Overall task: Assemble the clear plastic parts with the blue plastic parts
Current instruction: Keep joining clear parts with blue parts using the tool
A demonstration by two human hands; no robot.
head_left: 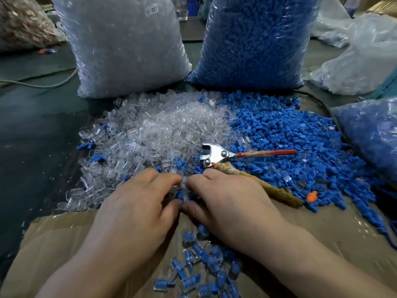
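Dark bench carries the clear plastic parts, then blue plastic parts. Left hand and right hand pinch together around one pair, apparently mid-joining; next needs a firm push.

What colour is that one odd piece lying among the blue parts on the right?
Orange: the odd piece sits at the near edge of the blue parts, clearest in the head view.

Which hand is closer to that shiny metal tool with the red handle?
The right hand. Its knuckles sit just below the metal pliers, almost touching the wrapped lower handle. The left hand is farther off, down and to the left of the pliers' head.
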